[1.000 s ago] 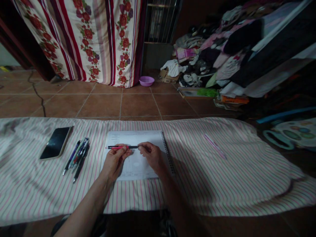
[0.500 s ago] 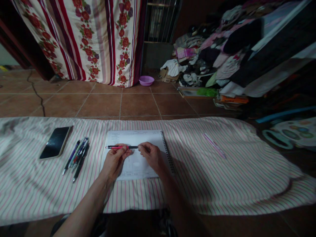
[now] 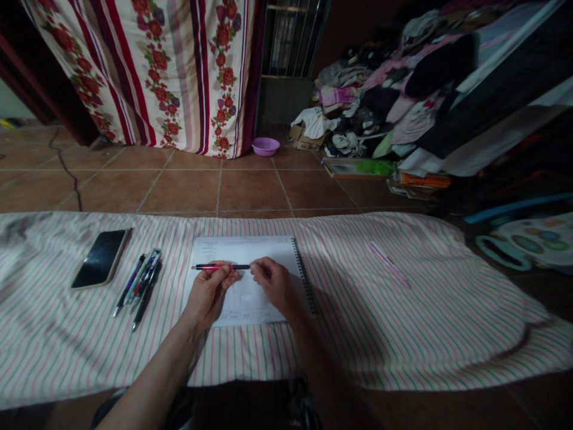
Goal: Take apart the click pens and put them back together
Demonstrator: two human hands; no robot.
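A pink-and-black pen (image 3: pixel 207 267) lies level above an open spiral notebook (image 3: pixel 268 242). My left hand (image 3: pixel 209 289) is closed around its middle, thumb and fingers pinching the barrel. At the pen's right end, the fingers of my right hand (image 3: pixel 274 282) are pinched together on the tip; the tip itself is hidden by them. Printed lines and boxes show on the notebook page, and its wire binding runs down the right side. Left of the notebook, several pens (image 3: pixel 142 283) lie in a bunch.
A phone (image 3: pixel 101 258) rests at the left of the striped cloth (image 3: pixel 358 334). On the right lies a pink-and-white pen (image 3: pixel 389 264). Beyond, on the tiled floor, are a purple basin (image 3: pixel 265 147), a floral curtain (image 3: pixel 179 77) and heaped clothes (image 3: pixel 380 89).
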